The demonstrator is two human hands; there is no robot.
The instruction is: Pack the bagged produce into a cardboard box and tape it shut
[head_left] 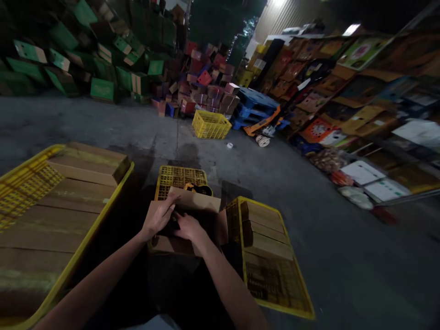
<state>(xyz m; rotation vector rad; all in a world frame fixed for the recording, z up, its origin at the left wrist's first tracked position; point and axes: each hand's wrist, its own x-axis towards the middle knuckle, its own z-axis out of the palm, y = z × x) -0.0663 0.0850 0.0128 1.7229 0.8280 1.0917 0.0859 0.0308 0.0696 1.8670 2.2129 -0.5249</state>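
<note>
An open cardboard box (195,200) with raised flaps sits in front of me, in front of or on an upturned yellow crate (178,174). My left hand (158,220) lies along the box's left flap, fingers stretched out and holding nothing visible. Inside the box opening is my right hand (188,227), its fingers pointing left around something small and dark. Shadow hides what that thing is. Just behind the back flap rests a yellow-and-black tool (199,189) that looks like a tape dispenser.
To the left a large yellow crate (87,229) holds several closed cardboard boxes (89,162). Another yellow crate (302,293) with cartons (268,229) stands at right. Farther off are a yellow basket (211,126), an orange pallet jack (264,126), blue pallets (256,103) and heaped boxes (103,89).
</note>
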